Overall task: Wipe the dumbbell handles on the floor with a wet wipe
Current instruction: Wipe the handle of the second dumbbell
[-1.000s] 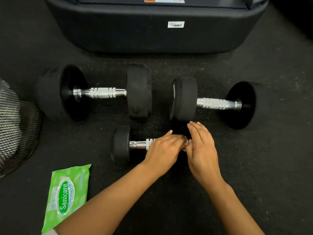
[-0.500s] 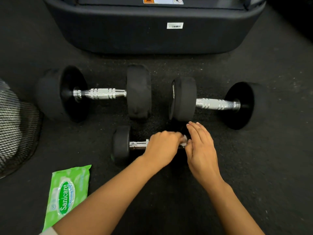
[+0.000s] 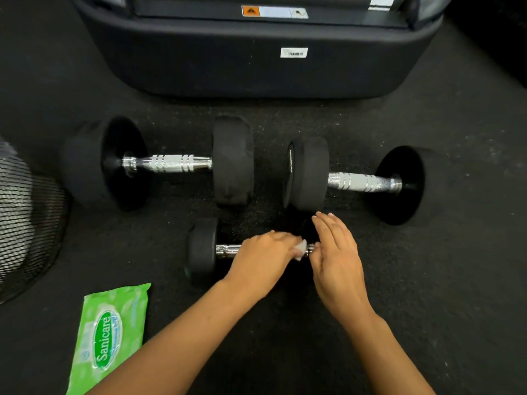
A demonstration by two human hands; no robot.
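Dark gym floor (image 3: 427,309), left hand (image 3: 262,260) closed around wipe (image 3: 301,249), right hand (image 3: 336,258) flat, empty.

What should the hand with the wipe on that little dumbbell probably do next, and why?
Probably slide the left hand with the wipe leftward along the small dumbbell's handle. The wipe sits at the handle's right end beside the right hand, and bare metal shows to the left.

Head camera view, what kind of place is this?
Probably a gym or home workout area: three black dumbbells, such as this large dumbbell, lie on dark speckled rubber flooring, with the base of a black exercise machine behind them.
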